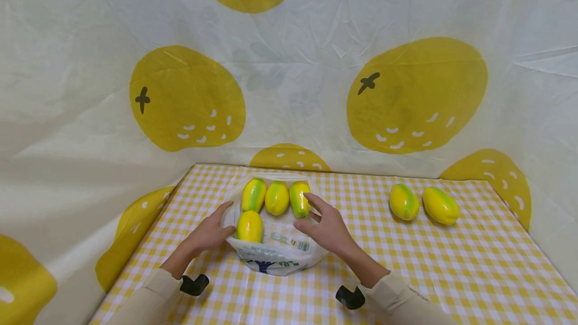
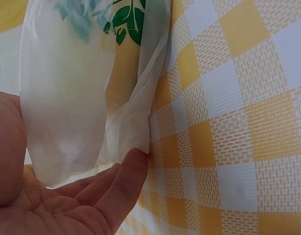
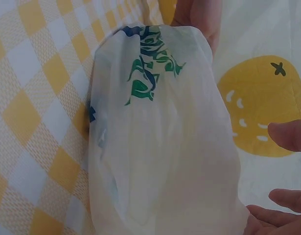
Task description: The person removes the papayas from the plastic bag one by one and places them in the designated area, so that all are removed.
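Note:
A white plastic bag [image 1: 289, 234] lies on the table with its mouth spread wide, showing several yellow-green papayas inside. Three stand in a row at the back, and a front papaya [image 1: 250, 226] sits at the left. My left hand [image 1: 212, 229] is at the bag's left side, thumb at the rim; the left wrist view has its extended fingers [image 2: 123, 188] touching the outside of the bag. Over the bag's right rim reaches my right hand [image 1: 327, 227], thumb and fingers spread apart, index fingertip overlapping the right-hand papaya [image 1: 298, 198].
Two more papayas, one nearer [image 1: 404, 202] and one farther right [image 1: 441, 205], lie side by side on the right of the table. A yellow-and-white checked cloth [image 1: 384, 265] covers the table. Behind it hangs a pale curtain [image 1: 298, 64] printed with large yellow fruit.

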The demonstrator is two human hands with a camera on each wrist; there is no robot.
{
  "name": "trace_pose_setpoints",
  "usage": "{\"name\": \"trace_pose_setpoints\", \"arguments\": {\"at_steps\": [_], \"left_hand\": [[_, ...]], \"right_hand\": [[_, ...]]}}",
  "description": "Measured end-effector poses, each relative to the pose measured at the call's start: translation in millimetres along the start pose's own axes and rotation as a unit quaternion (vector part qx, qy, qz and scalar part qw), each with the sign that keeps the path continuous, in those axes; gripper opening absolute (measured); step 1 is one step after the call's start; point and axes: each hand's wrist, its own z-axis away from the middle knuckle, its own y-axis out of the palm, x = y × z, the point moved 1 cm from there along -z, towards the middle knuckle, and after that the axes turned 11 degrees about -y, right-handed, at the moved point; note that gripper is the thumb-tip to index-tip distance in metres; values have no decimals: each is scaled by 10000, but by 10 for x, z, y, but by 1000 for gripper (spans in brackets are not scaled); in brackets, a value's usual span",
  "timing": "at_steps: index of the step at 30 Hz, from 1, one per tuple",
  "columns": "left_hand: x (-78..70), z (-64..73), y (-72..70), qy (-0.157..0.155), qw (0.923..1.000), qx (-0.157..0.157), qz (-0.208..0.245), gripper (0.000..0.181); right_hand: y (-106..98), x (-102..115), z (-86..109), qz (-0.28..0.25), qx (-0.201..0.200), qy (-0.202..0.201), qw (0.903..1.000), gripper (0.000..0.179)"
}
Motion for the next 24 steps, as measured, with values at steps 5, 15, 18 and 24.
{"name": "trace_pose_setpoints", "arguments": {"at_steps": [5,15,18,24], "left_hand": [[13,2,5,-4,10000,-20,-21,76],[20,-5,6,66,10000,18,16,76],[26,-8,6,66,10000,7,1,76],[22,-12,7,45,10000,-5,10,76]], "right_hand": [[77,2,-8,-45,9,-21,10000,75],[251,22,-37,-211,89,72,9997,75],[306,37,-44,-270,172,80,9995,74],[450,23,-65,-393,305,-36,9988,70]]}}
